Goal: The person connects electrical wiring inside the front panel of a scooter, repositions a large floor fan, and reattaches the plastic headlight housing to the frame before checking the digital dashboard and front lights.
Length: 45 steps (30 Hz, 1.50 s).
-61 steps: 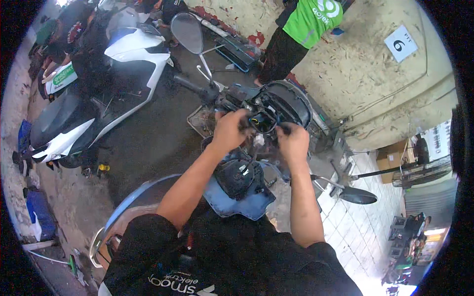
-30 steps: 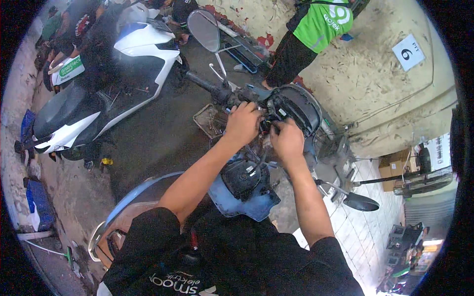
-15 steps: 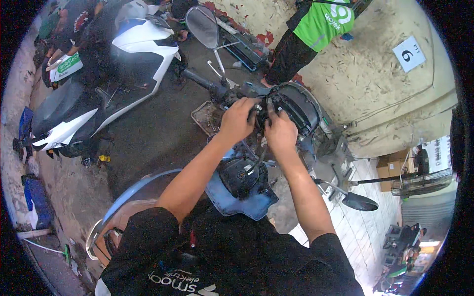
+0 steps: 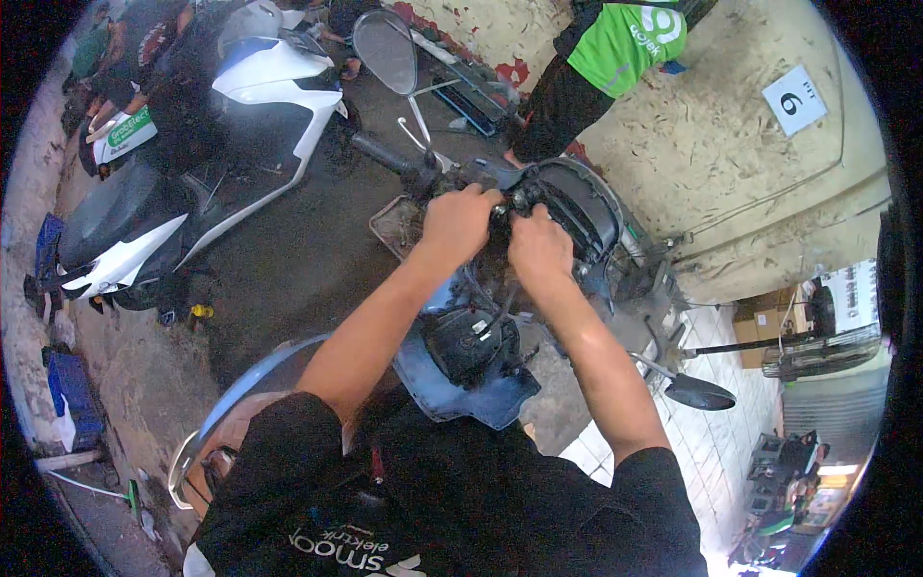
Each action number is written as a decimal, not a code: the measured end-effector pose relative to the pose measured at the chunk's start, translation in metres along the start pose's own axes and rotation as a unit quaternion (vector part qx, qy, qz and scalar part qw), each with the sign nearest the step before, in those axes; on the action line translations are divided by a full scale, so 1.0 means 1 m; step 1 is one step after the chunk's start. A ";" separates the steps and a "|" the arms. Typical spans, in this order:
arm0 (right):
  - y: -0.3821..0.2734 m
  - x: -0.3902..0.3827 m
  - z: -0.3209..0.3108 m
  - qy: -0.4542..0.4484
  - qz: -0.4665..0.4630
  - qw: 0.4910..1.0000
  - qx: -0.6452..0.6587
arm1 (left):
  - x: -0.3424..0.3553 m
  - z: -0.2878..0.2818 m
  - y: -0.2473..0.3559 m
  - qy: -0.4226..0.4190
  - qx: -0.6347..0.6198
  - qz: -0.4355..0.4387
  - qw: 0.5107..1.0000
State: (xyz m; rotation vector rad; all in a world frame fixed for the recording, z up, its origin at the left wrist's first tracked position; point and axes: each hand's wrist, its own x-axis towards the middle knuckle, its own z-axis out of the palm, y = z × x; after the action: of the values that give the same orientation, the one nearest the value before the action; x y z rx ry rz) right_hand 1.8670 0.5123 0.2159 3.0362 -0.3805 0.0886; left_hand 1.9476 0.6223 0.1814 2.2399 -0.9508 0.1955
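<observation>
Left hand (image 4: 460,223), right hand (image 4: 541,246) worked by handlebar (image 4: 386,155), fingers curled, pinch unclear; seemingly adjusting step, next likely needed steady hold

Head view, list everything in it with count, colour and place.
nearer scooter: one, blue and black, centre
handlebar: one, black, upper centre
mirrors: two, dark, upper centre and right
parked scooter: one, white and black, upper left
standing person: one, green and black clothing, top
other people: count unclear, dark clothing, upper left
wall sign: one, white, upper right
fan: one, dark, far right
cardboard box: at least one, brown, right
small object: one, yellow, left
left hand: one, bare, at handlebar
right hand: one, bare, beside left hand
</observation>
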 end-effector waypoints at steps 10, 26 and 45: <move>0.010 0.005 0.005 -0.015 -0.047 0.993 0.106 | 0.008 -0.013 -0.001 -0.108 0.157 0.046 0.981; 0.008 -0.042 0.029 0.043 0.111 0.947 0.299 | -0.020 0.023 -0.024 -0.043 -0.014 0.209 0.977; 0.001 -0.067 0.064 0.088 0.045 0.987 0.130 | -0.028 0.060 -0.061 -0.038 0.032 0.220 0.974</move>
State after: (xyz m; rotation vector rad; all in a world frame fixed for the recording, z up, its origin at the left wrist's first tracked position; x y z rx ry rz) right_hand 1.8050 0.5224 0.1479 3.2280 -0.5301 0.4423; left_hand 1.9619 0.6297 0.0931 2.0770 -1.4956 0.3420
